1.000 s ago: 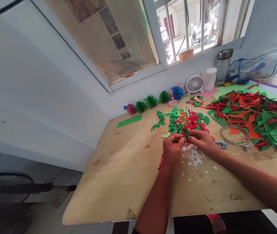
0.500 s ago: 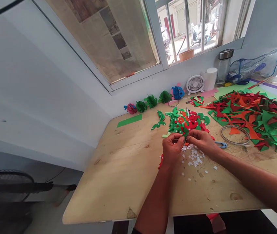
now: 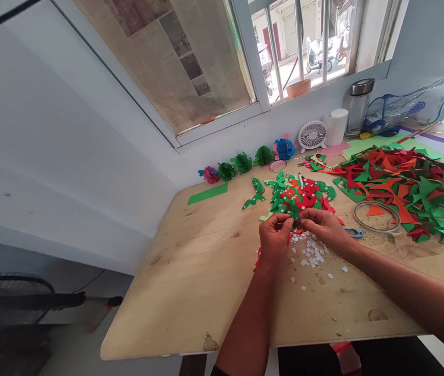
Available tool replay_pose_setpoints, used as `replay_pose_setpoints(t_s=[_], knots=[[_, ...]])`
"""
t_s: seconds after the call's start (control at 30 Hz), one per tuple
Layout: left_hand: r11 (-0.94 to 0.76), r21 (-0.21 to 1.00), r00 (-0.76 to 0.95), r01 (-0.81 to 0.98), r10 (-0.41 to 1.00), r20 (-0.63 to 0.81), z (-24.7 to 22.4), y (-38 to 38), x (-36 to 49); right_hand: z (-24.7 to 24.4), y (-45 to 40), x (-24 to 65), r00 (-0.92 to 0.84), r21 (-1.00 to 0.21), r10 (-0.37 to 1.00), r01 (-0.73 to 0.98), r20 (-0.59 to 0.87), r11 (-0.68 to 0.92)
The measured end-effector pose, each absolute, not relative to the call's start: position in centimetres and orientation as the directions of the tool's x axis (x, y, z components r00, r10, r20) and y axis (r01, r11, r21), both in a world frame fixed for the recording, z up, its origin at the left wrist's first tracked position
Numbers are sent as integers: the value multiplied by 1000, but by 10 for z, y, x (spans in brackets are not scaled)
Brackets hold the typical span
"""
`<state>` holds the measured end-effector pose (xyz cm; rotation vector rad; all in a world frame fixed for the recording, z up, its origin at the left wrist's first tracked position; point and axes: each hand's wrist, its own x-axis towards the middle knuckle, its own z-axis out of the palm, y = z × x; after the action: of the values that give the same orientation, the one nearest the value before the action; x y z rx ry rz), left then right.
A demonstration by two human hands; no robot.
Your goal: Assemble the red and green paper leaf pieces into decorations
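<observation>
My left hand (image 3: pixel 275 236) pinches a small green paper piece (image 3: pixel 294 210) at the near edge of a pile of green, red and orange cut shapes (image 3: pixel 290 192) dotted with white squares. Close on its right, my right hand (image 3: pixel 321 225) has thumb and forefinger pressed together beside that piece; anything between them is too small to make out. Small white paper squares (image 3: pixel 314 255) lie scattered on the wooden table just below both hands. A bit of red paper (image 3: pixel 259 259) shows left of my left wrist.
Right of my hands are blue-handled scissors (image 3: pixel 355 233), a tape ring (image 3: pixel 377 216) and a big heap of paper scraps (image 3: pixel 405 183). Paper flowers (image 3: pixel 243 163), a small white fan (image 3: pixel 312 136) and a glass bottle (image 3: pixel 358 107) stand along the wall.
My fingertips have parted slightly, the left hand shifting a little left. The green piece between them has tilted, and some red shows beside my left thumb.
</observation>
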<state>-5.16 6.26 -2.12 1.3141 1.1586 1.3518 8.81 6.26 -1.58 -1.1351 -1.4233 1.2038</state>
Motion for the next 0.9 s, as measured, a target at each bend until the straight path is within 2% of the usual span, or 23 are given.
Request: replay_pose_setpoints(t_s=[0.17, 0.33, 0.5, 0.63, 0.73, 0.9], knots=[[-314, 938, -64, 146, 943, 325, -20, 60, -51, -15, 62, 88, -159, -983, 981, 127, 109, 130], [-498, 779, 16, 381, 846, 533, -16, 56, -49, -16, 61, 88, -138, -973, 983, 179, 119, 143], [-581, 637, 80, 506, 767, 637, -17, 54, -48, -18, 62, 89, -111, -976, 990, 190, 87, 107], [-570, 647, 78, 506, 778, 624, -17, 53, -47, -16, 62, 89, -79, -968, 992, 225, 98, 114], [-496, 750, 31, 438, 842, 539, -16, 53, -46, -13, 61, 88, -69, -957, 990, 255, 126, 140], [-288, 930, -49, 227, 951, 306, -19, 56, -47, -8, 60, 88, -76, -964, 989, 226, 124, 138]])
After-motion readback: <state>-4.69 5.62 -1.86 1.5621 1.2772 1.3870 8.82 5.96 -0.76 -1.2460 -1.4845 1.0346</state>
